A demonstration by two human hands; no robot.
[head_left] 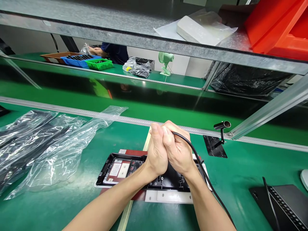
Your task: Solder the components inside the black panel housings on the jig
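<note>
My left hand and my right hand are both closed and pressed together, thumbs up. A black cable enters my right fist near its thumb and runs down along my right forearm. What my left fist holds is hidden by the fingers. Below the hands lies a long black plastic housing, its inside facing up, with posts and a labelled left section. It rests on a dark red fixture with a white block along the near side. My wrists cover part of the housing.
Plastic bags with dark parts lie at left. A small metal tube holder stands behind, at right. A black slotted part lies front right. Overhead runs a metal shelf with a red bin. Another person's hand is across.
</note>
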